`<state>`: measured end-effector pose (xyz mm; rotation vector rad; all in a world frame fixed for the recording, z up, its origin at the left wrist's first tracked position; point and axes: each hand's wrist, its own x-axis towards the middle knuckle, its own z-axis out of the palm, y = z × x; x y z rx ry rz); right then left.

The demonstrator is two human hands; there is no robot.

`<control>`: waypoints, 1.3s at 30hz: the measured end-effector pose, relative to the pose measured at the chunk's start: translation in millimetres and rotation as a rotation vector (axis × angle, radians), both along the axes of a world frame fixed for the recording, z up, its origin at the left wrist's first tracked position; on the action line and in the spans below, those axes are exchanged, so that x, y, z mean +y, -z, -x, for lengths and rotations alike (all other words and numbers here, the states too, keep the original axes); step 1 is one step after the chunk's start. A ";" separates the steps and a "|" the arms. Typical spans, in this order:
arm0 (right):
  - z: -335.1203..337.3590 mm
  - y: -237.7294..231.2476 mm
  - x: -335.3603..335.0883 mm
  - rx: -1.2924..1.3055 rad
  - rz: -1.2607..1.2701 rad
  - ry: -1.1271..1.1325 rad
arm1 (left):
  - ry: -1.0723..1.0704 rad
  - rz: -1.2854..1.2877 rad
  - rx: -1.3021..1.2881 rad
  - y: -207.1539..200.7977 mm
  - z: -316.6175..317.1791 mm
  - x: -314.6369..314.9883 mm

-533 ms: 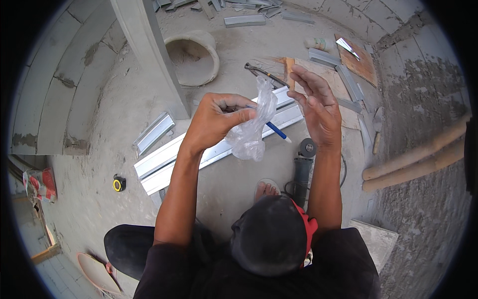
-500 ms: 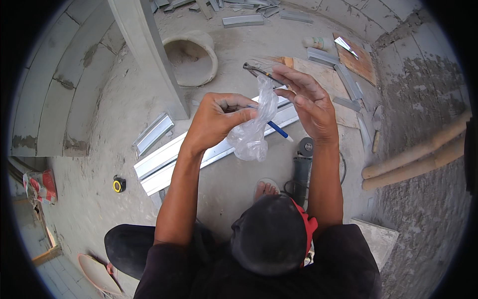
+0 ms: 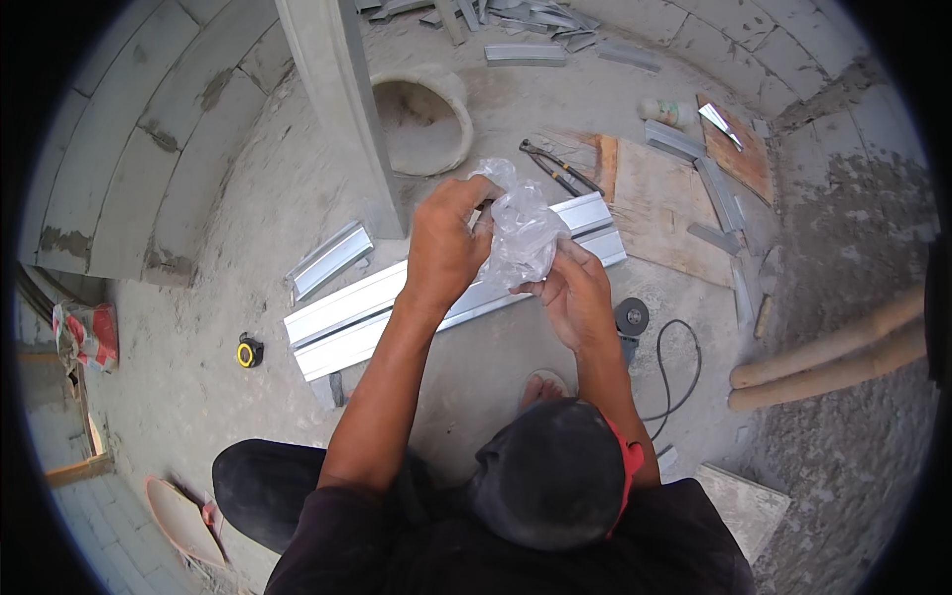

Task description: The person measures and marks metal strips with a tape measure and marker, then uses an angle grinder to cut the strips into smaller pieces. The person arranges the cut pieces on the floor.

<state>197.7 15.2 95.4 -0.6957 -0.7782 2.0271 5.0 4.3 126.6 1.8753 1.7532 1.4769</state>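
A crumpled clear plastic bag (image 3: 523, 233) is stretched between my two hands, above the floor. My left hand (image 3: 448, 238) grips its left side, thumb and fingers closed on the film. At the lower right edge of the bag, my right hand (image 3: 577, 297) pinches it between thumb and fingers. Beneath the hands, long silver metal channels (image 3: 347, 342) lie side by side, slanting up to the right. Long-handled pincers (image 3: 560, 167) rest on the floor just beyond the bag. An angle grinder (image 3: 632, 317) with a black cord lies to the right, partly covered by my right forearm.
An upright metal post (image 3: 347, 119) stands beyond my left hand, beside a round dusty tub (image 3: 458, 149). A yellow-and-black tape measure (image 3: 249, 350) lies at left. Plywood (image 3: 659, 203) and metal offcuts (image 3: 719, 188) are at far right, with two brown poles (image 3: 833, 357) nearer.
My right hand has come down from above the bag and closed on its lower right. My left hand has shifted its hold. The blue pen-like stick beside the bag no longer shows.
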 end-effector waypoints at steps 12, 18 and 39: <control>-39.7 -31.8 68.4 -0.662 -0.681 0.029 | 0.399 0.433 -0.354 -17.5 -21.8 -9.0; -76.5 82.4 118.9 -0.321 -0.351 -0.190 | 0.581 0.433 -0.811 -10.4 -16.2 -10.1; -56.9 41.7 11.4 -0.918 -0.748 0.219 | 0.397 0.492 -0.011 38.5 -58.9 -15.0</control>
